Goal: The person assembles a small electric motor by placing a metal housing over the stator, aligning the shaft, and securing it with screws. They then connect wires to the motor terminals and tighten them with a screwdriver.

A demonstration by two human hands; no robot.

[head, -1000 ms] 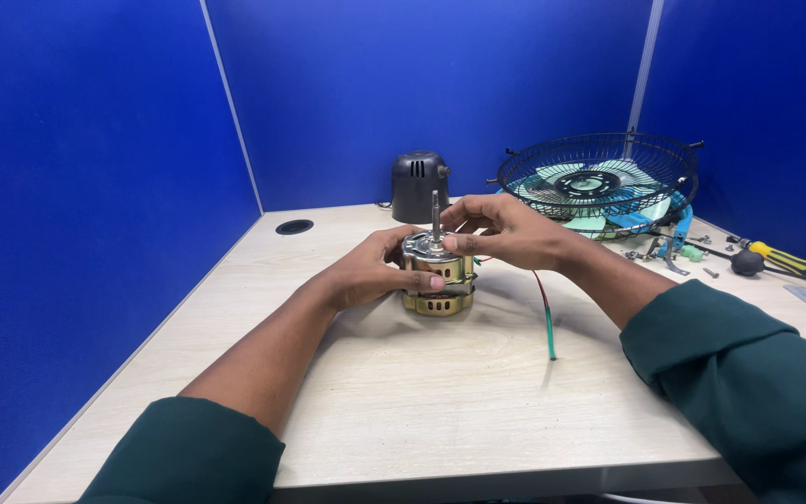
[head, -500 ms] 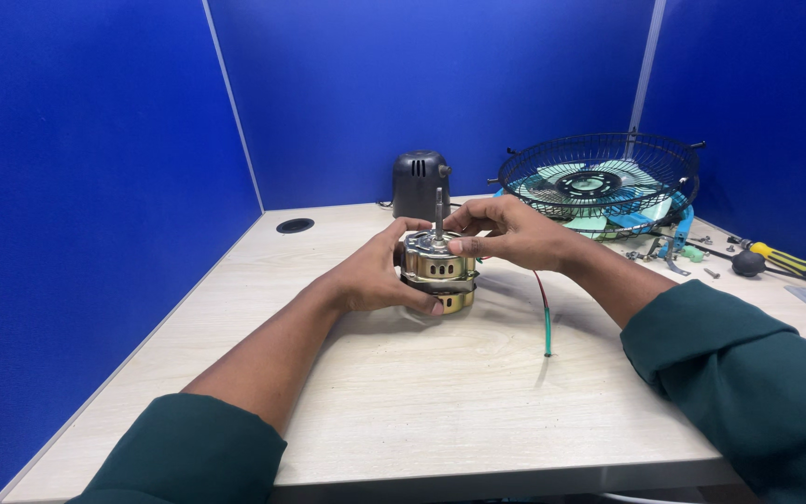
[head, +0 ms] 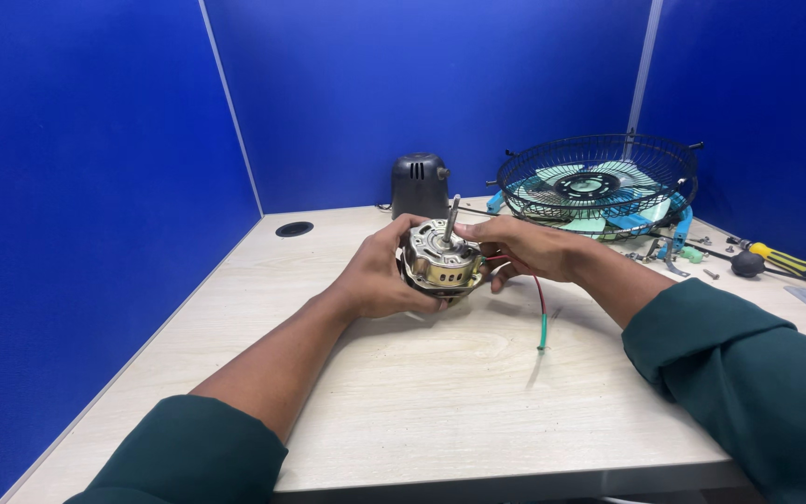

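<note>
1. Motor, a round metal fan motor with a brass-coloured casing and a steel shaft rising from its top, held just above the table near the middle of its far half; whether its underside touches the surface cannot be told.
2. Left hand wrapped around the near-left side of the casing, fingers curled shut on it; right hand closed against the right side, fingertips pinching at the rim below the shaft.
3. Wires, red and green, trail from the right side of the motor and hang down to the table, loose and soft.
4. Handling, as a judgement: the motor looks dense and heavy for its bulk, rigid, with smooth metal that may slip; best gripped around the casing with both hands, never by the wires; the shaft is stiff but narrow.
5. Black motor cover stands at the far edge; fan guard with blades rests toward the far right corner; screwdriver and small screws lie by the right edge; a round cable hole sits at the far left.
</note>
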